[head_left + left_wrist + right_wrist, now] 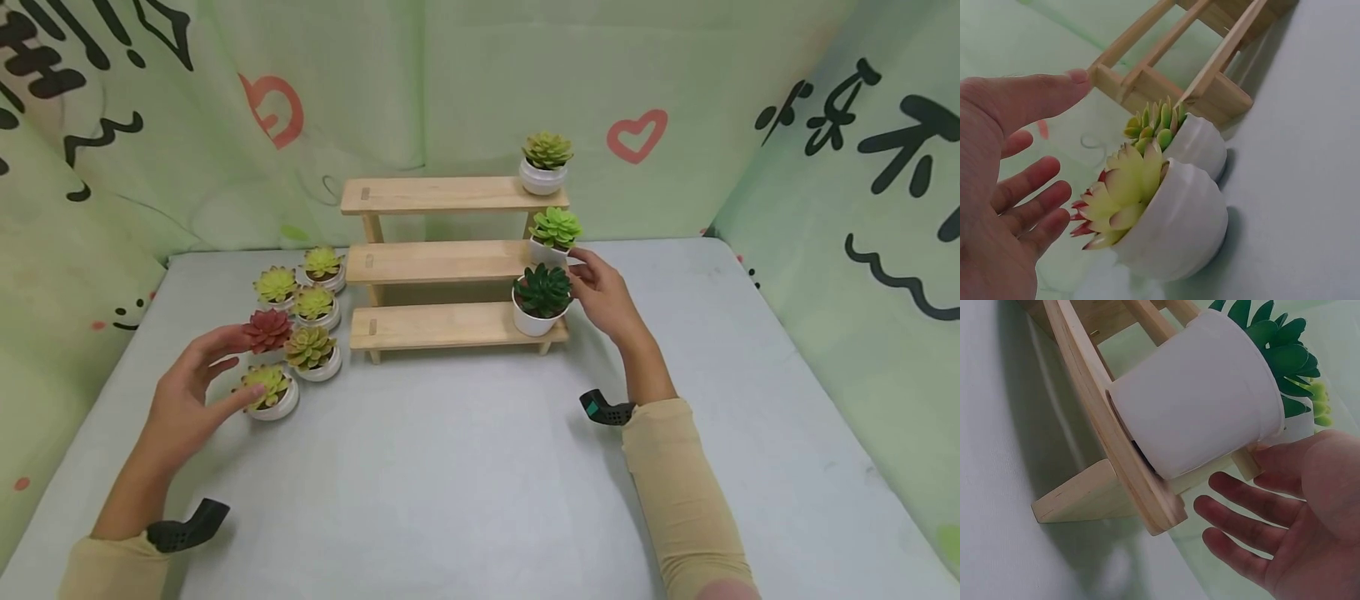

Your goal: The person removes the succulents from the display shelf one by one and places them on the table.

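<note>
My left hand (191, 396) hovers around the pots at left, its fingers spread beside the red succulent (267, 331) and its thumb over the front yellow-green succulent (268, 386). In the left wrist view, that palm (991, 181) faces white pots and grips nothing. My right hand (603, 296) is at the right end of the wooden shelf (442, 327), fingers loosely extended. Its fingertips are next to the bright green succulent (556, 227) on the middle step; contact is unclear. The dark green succulent (1285, 353) stands in a white pot (1197, 394) on the bottom step.
Another potted succulent (546, 162) stands at the right end of the top step. Several yellow-green ones, including one at the back (322, 263), cluster left of the shelf. A white-covered table (450, 467) lies beneath, with a printed green curtain (480, 92) behind.
</note>
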Motion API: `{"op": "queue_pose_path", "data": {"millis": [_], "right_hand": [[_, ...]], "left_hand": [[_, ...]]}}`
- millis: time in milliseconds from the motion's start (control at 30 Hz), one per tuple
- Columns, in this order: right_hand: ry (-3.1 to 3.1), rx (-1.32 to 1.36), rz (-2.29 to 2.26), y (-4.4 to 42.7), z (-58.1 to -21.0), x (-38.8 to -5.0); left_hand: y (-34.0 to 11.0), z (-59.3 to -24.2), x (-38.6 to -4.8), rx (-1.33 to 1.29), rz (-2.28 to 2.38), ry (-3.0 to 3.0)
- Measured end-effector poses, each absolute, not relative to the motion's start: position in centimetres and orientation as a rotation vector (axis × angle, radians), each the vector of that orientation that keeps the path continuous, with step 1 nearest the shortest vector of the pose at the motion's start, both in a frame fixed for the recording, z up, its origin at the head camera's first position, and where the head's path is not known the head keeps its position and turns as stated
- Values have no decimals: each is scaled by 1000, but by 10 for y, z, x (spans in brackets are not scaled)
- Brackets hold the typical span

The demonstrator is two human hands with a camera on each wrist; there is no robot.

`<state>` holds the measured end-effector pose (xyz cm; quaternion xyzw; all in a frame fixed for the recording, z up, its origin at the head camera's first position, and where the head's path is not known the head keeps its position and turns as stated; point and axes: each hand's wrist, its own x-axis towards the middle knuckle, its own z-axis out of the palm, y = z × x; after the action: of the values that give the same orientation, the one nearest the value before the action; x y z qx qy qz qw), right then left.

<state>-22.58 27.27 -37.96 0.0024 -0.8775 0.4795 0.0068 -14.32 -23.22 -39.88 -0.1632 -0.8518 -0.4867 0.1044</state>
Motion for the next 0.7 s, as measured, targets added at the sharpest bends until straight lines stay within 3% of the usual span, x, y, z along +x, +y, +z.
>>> {"op": "queue_pose_path", "data": {"millis": [700], "right_hand": [[-2740,-5,1496,272,-381,-226]], "left_hand": [[-217,-387,-160,-546,-1490,-2449]]}}
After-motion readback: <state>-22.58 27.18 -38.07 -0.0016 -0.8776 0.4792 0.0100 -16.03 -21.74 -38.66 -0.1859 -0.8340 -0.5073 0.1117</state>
